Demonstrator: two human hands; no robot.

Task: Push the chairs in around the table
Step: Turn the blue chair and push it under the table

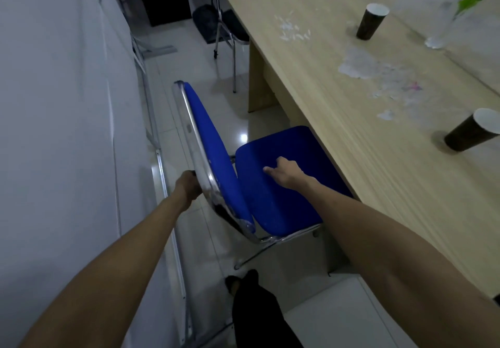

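A blue chair (273, 185) with a chrome frame stands beside the long side of the light wooden table (351, 120). Its seat reaches partly under the table edge and its backrest faces the white wall. My left hand (188, 186) is closed around the chrome edge of the backrest, low on its near side. Over the blue seat, my right hand (284, 173) rests with loosely curled fingers and holds nothing. A second, darker chair (230, 27) with metal legs stands at the far end of the table.
A white wall (67, 131) runs close along the left, leaving a narrow tiled aisle. Two dark paper cups (370, 21) (470, 131), a clear plastic bottle (457, 9) and scraps of torn paper (359, 63) lie on the table. My dark-clad leg (254, 312) is at the bottom.
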